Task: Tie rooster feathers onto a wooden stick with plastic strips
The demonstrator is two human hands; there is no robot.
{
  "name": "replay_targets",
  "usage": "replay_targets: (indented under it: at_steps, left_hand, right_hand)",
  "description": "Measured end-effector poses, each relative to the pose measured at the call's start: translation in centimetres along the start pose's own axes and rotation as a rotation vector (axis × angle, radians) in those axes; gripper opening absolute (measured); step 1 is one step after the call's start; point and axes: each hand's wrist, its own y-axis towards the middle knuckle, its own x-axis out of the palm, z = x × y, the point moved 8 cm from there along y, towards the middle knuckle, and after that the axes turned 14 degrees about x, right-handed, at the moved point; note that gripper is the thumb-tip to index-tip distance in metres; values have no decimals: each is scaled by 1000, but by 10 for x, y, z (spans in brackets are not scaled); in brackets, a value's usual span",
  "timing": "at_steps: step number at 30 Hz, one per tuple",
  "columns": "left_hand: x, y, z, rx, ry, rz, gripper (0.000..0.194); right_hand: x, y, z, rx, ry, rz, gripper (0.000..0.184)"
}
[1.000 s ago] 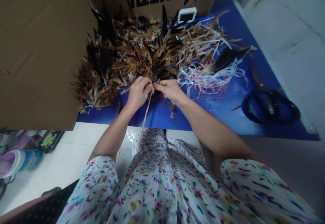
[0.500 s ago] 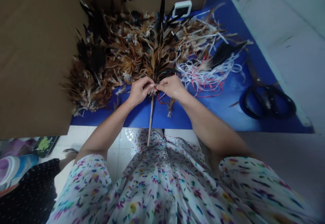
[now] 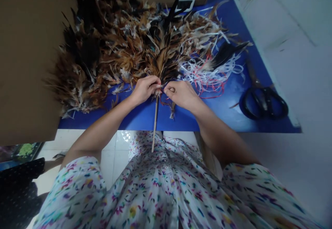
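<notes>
My left hand (image 3: 144,90) is closed round the top of a thin wooden stick (image 3: 155,123), where a bunch of brown and black feathers (image 3: 162,61) fans away from me. My right hand (image 3: 181,94) is closed in a pinch right beside it, fingertips at the base of the bunch, on what looks like a thin red string. The stick's lower end points at my flowered dress. Both hands hover over the near part of the blue table (image 3: 220,109).
A big heap of loose brown, black and white feathers (image 3: 103,52) covers the table's back. White and red plastic strips (image 3: 210,75) lie to the right, black scissors (image 3: 263,101) further right. Cardboard boxes (image 3: 26,56) stand at left and back. White tiled floor lies below.
The stick has swung from slanted to nearly upright in view. My hands have stayed pinched together at the bunch's base, and the view has tilted downward.
</notes>
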Motion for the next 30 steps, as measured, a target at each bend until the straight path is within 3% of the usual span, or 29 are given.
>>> replay_targets:
  at_steps: [6,13,18,24,30]
  left_hand:
    - [2,1,-1,3,-36,9,14]
    - [12,-5,-17,-118,-196,13,13]
    - [7,-1,-7,-60,-75,-9,8]
    - [4,1,1,29,54,-41,7]
    - [4,-2,-2,-1,25,-17,11]
  right_hand:
    - [-8,-8,4,-14,179,75,13]
    - [-6,-10,8,9,363,70,11]
    - [4,-2,11,43,466,14,11]
    - [4,-1,-4,19,410,30,12]
    - [-8,-15,-15,-93,468,-85,39]
